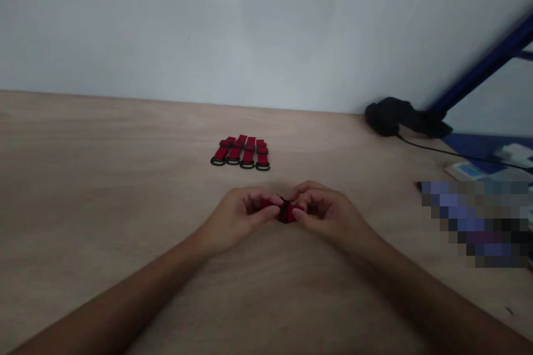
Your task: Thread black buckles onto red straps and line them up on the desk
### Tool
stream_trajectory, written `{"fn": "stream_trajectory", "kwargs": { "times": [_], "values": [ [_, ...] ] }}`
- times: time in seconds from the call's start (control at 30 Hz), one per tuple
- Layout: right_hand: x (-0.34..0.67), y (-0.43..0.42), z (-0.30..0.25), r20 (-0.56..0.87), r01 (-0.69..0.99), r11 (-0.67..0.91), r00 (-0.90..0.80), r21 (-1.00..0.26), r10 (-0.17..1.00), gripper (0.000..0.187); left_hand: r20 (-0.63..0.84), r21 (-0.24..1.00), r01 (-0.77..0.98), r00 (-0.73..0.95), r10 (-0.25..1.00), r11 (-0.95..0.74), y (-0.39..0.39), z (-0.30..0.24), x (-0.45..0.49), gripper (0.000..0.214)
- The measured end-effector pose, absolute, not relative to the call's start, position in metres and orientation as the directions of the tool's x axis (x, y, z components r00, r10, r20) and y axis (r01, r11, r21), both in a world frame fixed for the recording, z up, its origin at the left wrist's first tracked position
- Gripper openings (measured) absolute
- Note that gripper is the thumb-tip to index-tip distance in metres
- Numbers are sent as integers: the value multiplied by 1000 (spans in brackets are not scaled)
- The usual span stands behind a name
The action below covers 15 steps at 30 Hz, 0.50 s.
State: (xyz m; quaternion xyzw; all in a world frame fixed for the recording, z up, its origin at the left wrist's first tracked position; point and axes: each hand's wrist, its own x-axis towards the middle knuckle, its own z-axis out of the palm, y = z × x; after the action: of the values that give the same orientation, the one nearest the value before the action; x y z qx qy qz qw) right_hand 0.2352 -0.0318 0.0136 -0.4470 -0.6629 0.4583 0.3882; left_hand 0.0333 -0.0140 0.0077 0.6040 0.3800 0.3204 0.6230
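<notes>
Between my two hands is a red strap (290,213) with a black buckle (283,212) at its middle. My left hand (245,209) is closed, thumb and fingers pinching the strap on the left of the buckle. My right hand (322,208) pinches the red webbing on the buckle's other side. Fingers cover much of the strap, so its ends are hidden. Farther back, several similar red straps (249,154) lie side by side, each with a black slider and a black ring at the near end.
A pale wall rises behind the wooden table (125,177). At the back right lies a dark object (391,115) with a black cable (437,149) running right. A blurred-out flat item (470,216) and a small white-and-blue box (465,171) lie on the right.
</notes>
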Motion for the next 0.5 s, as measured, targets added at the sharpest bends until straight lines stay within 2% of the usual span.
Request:
{"fn": "stream_trajectory", "kwargs": {
  "times": [0.13, 0.33, 0.5],
  "values": [
    [235, -33, 13, 43, 207, 124, -357, -970, 933, 20, -82, 996, 70, 481, 873, 55, -13, 6, 33, 13],
    [236, -32, 14, 73, 344, 152, -232, -926, 970, 14, -67, 997, 67, 455, 888, 41, -11, 4, 32, 15],
    [235, -35, 18, -140, 240, -63, -315, -969, 939, 21, -49, 997, 72, 464, 885, 17, -9, 5, 33, 16]
  ]
}}
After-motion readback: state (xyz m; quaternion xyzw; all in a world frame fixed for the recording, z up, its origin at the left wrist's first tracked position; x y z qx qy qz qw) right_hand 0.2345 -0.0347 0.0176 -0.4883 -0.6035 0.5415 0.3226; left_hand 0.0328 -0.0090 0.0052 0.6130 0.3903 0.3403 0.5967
